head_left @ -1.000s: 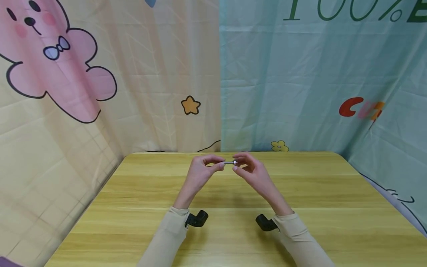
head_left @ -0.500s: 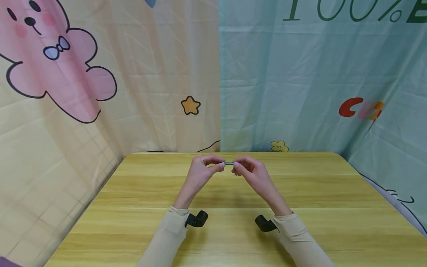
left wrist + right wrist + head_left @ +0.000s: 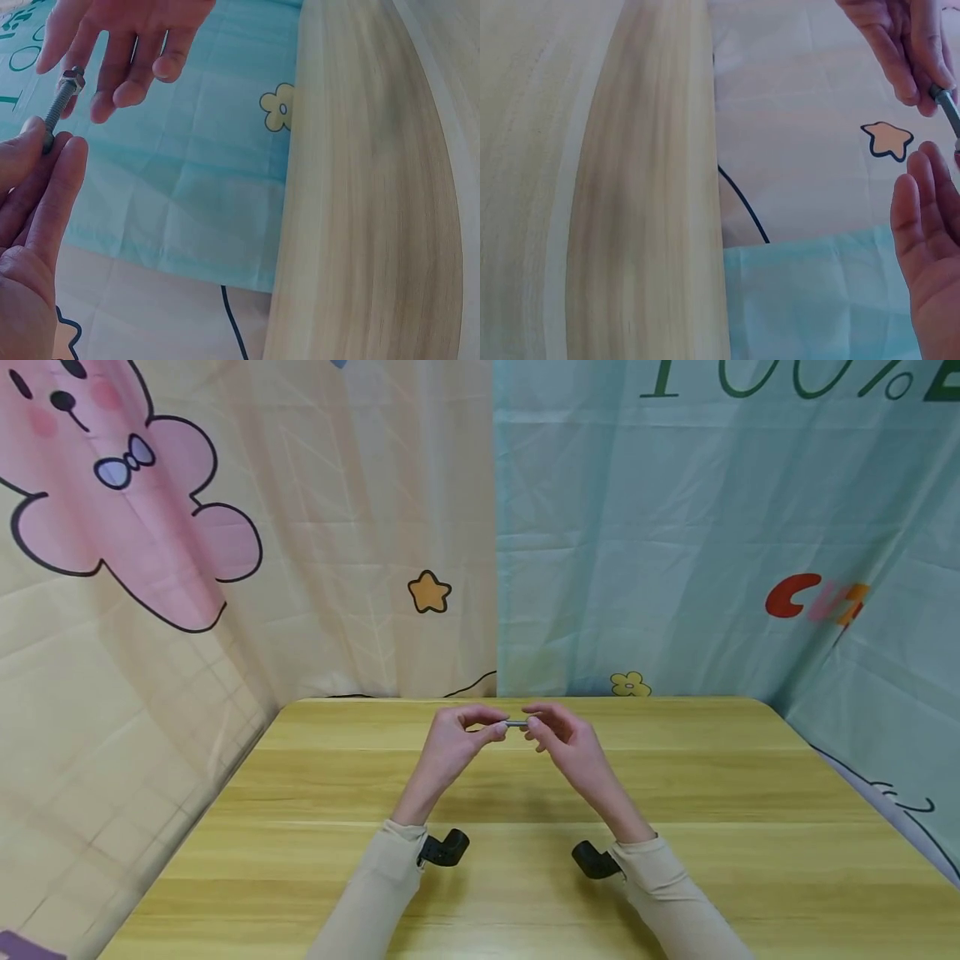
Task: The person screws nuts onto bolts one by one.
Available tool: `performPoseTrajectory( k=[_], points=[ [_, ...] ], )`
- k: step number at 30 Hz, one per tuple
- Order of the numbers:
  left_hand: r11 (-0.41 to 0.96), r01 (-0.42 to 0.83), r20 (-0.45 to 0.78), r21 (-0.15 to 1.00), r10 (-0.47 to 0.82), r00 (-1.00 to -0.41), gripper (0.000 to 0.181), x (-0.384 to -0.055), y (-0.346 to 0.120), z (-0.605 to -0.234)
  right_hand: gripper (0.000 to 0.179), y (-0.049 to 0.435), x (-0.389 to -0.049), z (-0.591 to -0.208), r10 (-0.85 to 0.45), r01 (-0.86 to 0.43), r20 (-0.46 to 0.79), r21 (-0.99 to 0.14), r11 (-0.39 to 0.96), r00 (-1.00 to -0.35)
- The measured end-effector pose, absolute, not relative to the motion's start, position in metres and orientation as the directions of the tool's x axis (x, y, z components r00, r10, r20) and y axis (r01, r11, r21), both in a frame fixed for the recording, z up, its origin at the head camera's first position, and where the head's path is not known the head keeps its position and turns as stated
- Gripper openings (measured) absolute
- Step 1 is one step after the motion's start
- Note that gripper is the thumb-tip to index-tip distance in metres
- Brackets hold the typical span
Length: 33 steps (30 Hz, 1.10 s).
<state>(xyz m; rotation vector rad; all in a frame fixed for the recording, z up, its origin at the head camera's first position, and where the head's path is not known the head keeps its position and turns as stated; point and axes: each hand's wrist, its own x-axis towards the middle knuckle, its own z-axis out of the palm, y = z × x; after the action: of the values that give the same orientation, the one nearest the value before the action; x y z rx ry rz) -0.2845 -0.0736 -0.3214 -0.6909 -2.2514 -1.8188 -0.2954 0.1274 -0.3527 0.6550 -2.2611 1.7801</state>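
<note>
Fingers of two hands at one bolt, one nut

The bolt is grey, the table yellow wood-grained, the sleeves beige.

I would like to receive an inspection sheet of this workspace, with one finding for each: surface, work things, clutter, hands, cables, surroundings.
Surface: wood-grain table, below the hands.
Job's things: threaded bolt held in the air; nut near the end away from the left hand.
Clutter: purple patch at the head view's lower left corner, cut off; cannot tell what it is.
Hands: left hand pinches one bolt end; right hand is at the nut, firm grip not shown.
Cables: nothing seen.
Surroundings: printed cloth, beige on the left, teal on the right.
</note>
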Motion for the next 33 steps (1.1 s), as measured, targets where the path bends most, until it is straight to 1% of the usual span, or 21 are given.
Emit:
performPoseTrajectory(
  k=[4, 9, 18, 22, 27, 30, 33],
  points=[
    [0.141, 0.443, 0.403, 0.885, 0.243, -0.883, 0.014, -0.285, -0.075, -0.322, 0.029, 0.126, -0.283, -0.338, -0.262, -0.501, 0.448, -0.844, 0.189, -0.855],
    [0.123, 0.435, 0.396, 0.892, 0.249, -0.884, 0.015, -0.285, -0.077, -0.322, 0.024, 0.124, -0.278, -0.333, -0.281, -0.534, 0.479, -0.828, 0.169, -0.832],
    [0.120, 0.440, 0.403, 0.890, 0.246, -0.882, 0.014, -0.284, -0.075, -0.322, 0.020, 0.130, -0.300, -0.357, -0.261, -0.517, 0.477, -0.849, 0.107, -0.839],
    [0.130, 0.442, 0.402, 0.888, 0.249, -0.881, 0.015, -0.283, -0.074, -0.322, 0.019, 0.130, -0.300, -0.358, -0.240, -0.511, 0.471, -0.848, 0.142, -0.849],
    [0.138, 0.448, 0.403, 0.884, 0.262, -0.877, 0.017, -0.283, -0.073, -0.321, 0.026, 0.130, -0.299, -0.358, -0.204, -0.478, 0.442, -0.858, 0.187, -0.874],
    [0.138, 0.448, 0.404, 0.883, 0.262, -0.876, 0.016, -0.282, -0.072, -0.321, 0.031, 0.130, -0.300, -0.358, -0.205, -0.462, 0.424, -0.865, 0.195, -0.882],
    [0.133, 0.450, 0.408, 0.883, 0.258, -0.876, 0.016, -0.283, -0.072, -0.321, 0.029, 0.131, -0.301, -0.358, -0.212, -0.465, 0.425, -0.863, 0.197, -0.880]
  ],
)
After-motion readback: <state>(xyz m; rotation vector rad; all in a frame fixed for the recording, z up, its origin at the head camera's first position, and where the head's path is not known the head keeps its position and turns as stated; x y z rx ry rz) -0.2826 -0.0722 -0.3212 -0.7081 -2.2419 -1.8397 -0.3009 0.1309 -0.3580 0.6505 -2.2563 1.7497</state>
